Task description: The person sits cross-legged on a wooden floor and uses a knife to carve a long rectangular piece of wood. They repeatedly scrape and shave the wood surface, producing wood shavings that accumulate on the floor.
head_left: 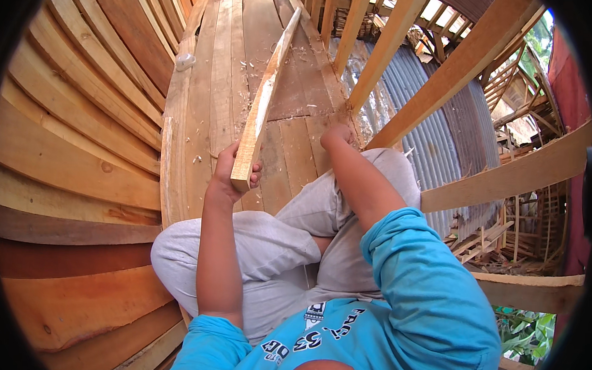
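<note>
My left hand (234,175) is wrapped round the near end of a long, square-cut wooden beam (268,96). The beam slants away from me over the plank floor, its far end near the top of the view. One stretch of its upper face shines pale in the light. Beyond my knees, to the right, my right hand (337,134) is low by the floor's edge, near the foot of the wooden railing. Its fingers look curled in, and whatever may be inside them is hidden.
Curved timber cladding (82,158) rises on the left. Slanted wooden posts (443,79) line the right side, with corrugated metal sheets (416,98) below them. Wood shavings lie scattered over the plank floor (211,84). A small clear plastic item (185,62) sits by the left wall.
</note>
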The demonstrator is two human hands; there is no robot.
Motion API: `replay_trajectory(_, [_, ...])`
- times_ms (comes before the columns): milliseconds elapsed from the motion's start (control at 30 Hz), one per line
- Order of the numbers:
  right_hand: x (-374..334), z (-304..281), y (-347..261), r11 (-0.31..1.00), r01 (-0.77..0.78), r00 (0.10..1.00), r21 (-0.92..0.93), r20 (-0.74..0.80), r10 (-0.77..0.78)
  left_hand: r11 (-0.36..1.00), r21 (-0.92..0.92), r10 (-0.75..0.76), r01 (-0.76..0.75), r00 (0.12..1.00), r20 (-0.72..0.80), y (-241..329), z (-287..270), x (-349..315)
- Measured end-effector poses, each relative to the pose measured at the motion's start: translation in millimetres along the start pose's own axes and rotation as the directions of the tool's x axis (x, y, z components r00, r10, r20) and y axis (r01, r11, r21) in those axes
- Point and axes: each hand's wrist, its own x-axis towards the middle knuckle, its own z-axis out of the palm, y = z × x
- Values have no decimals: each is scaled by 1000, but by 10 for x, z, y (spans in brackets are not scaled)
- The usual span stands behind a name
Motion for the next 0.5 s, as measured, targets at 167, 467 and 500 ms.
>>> replay_trajectory(167, [35, 234, -214, 985, 151, 920, -86, -352, -171, 1000, -6, -11, 11, 999, 42, -6, 74, 43])
replay_trajectory(467, [98, 102, -5, 995, 100, 995, -1, 12, -100, 1000, -7, -9, 9, 1000, 3, -6, -32, 23])
replay_trajectory(500, [-97, 38, -134, 999, 34, 999, 3, 26, -34, 1000, -14, -2, 2, 1000, -9, -8, -98, -5])
